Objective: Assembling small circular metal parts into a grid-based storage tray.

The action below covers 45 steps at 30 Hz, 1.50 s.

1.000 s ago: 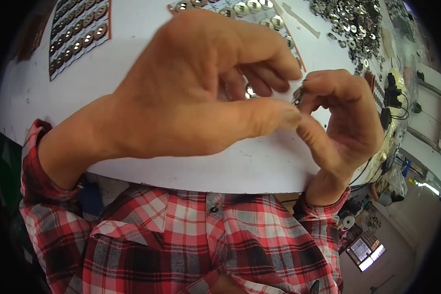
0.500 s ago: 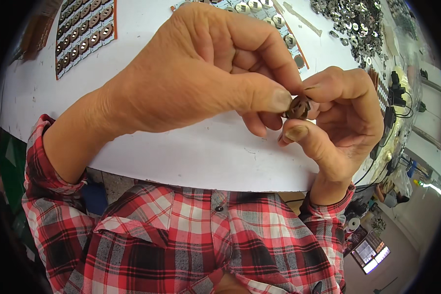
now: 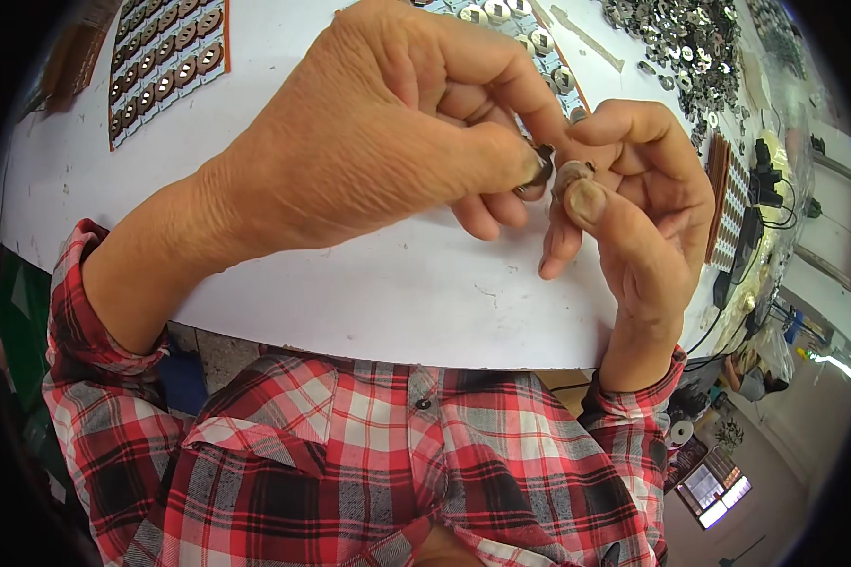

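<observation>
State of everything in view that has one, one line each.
Left hand: closed, pinching
Dark metal piece: in left hand's pinch
Right hand: fingers curled, holding
Small round piece: at right thumb tip, partly covered
Left panel: on table, filled with round parts
Centre panel: partly hidden
Metal parts: loose, heaped
Light tube: lit

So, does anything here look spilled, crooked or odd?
Perhaps the heap of metal pieces at the upper right: they lie jumbled, with strays along its edge, while the sheet at upper left holds tidy rows. I can't tell whether they spilled. The dark part in the left hand is too covered to judge.
</observation>
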### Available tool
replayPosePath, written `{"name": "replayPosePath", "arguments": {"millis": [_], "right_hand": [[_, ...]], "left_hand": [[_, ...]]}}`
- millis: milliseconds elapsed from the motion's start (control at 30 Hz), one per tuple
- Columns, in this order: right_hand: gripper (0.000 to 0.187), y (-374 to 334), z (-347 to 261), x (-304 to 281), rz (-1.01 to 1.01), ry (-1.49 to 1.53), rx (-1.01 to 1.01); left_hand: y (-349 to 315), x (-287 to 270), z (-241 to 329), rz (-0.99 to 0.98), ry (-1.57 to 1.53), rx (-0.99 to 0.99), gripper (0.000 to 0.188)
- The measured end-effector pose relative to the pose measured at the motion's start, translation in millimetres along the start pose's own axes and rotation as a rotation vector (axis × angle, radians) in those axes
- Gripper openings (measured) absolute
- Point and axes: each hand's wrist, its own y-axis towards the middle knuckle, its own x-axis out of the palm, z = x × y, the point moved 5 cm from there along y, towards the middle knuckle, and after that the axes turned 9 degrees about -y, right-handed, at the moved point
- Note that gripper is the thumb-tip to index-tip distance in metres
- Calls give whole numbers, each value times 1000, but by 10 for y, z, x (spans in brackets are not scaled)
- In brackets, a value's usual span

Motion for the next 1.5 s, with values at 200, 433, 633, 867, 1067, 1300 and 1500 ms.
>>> {"name": "replayPosePath", "arguments": {"millis": [200,433,633,867,1067,1300,1500], "right_hand": [[21,-27,1,-112,48,-137,-47],[31,-143,-250,99,108,-1037,-815],[26,-88,-227,97,65,-788,-578],[39,-76,-74,-10,95,-543,-383],[33,-44,-36,-42,39,-412,-283],[15,14,41,-119,216,-113,11],[18,24,16,-263,33,-243,20]], "left_hand": [[27,4,-37,-21,49,27,15],[-20,28,66,12,-28,-111,21],[-26,-35,27,84,-166,-124,22],[-42,24,11,89,-91,-100,26],[-25,57,78,82,-94,-181,28],[50,-109,129,20,-25,-158,26],[110,-109,255,-32,195,115,21]]}}
